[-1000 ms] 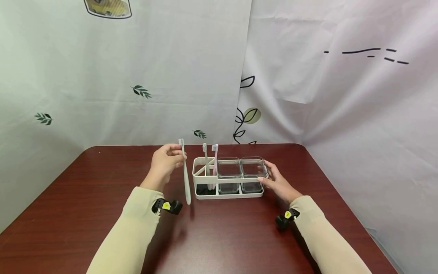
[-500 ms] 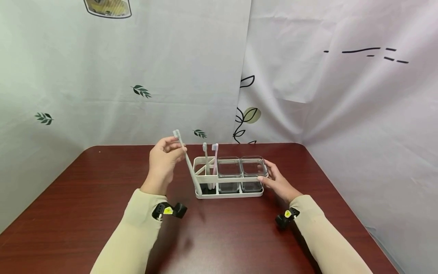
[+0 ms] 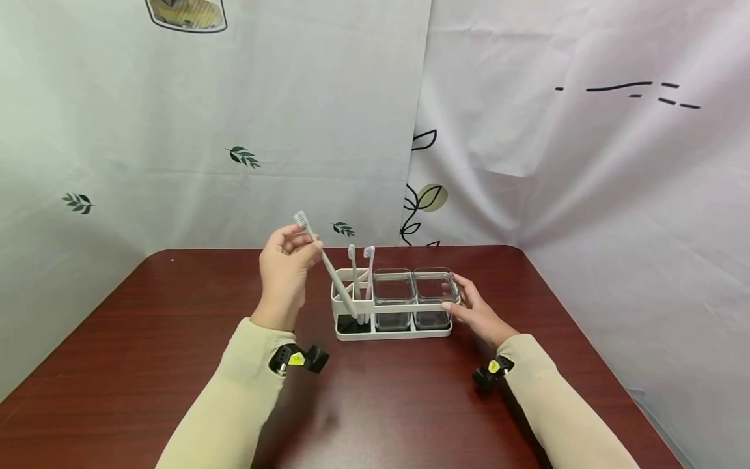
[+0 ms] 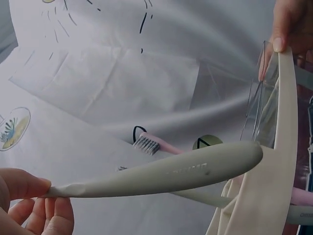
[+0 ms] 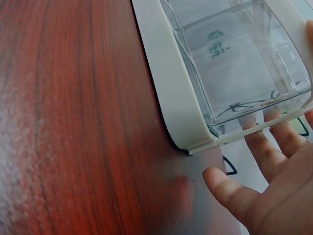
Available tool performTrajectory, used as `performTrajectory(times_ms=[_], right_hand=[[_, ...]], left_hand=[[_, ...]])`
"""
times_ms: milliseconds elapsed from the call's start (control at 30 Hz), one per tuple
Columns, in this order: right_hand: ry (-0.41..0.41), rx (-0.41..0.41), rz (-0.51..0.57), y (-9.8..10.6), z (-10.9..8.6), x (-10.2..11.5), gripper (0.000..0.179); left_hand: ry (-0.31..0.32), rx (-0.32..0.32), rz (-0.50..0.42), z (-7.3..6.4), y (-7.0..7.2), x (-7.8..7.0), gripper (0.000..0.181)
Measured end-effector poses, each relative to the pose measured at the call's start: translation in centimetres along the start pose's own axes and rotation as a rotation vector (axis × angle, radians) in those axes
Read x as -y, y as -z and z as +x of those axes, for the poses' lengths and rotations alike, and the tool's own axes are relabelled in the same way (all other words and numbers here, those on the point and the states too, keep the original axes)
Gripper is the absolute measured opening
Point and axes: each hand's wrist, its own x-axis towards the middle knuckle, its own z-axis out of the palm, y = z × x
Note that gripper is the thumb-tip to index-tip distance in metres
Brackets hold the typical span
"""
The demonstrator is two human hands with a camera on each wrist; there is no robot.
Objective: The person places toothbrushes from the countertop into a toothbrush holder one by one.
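Between thumb and fingertips, my left hand (image 3: 284, 277) pinches a pale grey-green toothbrush (image 3: 331, 270) just below its bristles. The brush slants down to the right. Its handle end overlaps the left front of a white toothbrush holder (image 3: 410, 334); I cannot tell whether it is inside. A grey toothbrush (image 3: 354, 268) and a pink toothbrush (image 3: 368, 280) stand in the holder's left part. Beside them sit two clear square cups (image 3: 392, 293). At the holder's right end, my right hand (image 3: 483, 319) grips it, thumb on the front rim and fingers behind.
The holder stands on a dark red wooden table (image 3: 176, 352). A pale curtain (image 3: 316, 117) with leaf prints hangs behind the table's far edge and along its sides. Each wrist wears a black camera (image 3: 299, 358).
My left hand has raised the toothbrush slightly and tilted it, its handle end swinging right from beside the holder to over its left part. The right hand has stayed in place.
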Motion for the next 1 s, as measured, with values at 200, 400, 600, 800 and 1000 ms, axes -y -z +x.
performTrajectory(times_ms=[200,400,600,800,1000], right_hand=[[-0.001,0.001,0.007,0.0,0.0,0.0,0.068],[0.0,0.002,-0.015,0.1,0.0,0.1,0.069],[-0.018,0.004,-0.036,0.1,-0.1,0.1,0.071],[-0.029,0.001,-0.026,0.0,-0.2,0.2,0.071],[-0.023,-0.003,-0.006,-0.1,-0.3,0.5,0.07]], left_hand=[[-0.028,0.005,-0.005,0.1,-0.6,0.1,0.04],[-0.054,0.003,-0.005,0.2,-1.0,0.1,0.038],[-0.082,-0.006,-0.008,0.3,-1.2,0.0,0.036],[-0.137,-0.019,-0.001,0.3,-1.4,0.1,0.036],[-0.195,-0.028,-0.014,0.2,-2.0,0.4,0.035]])
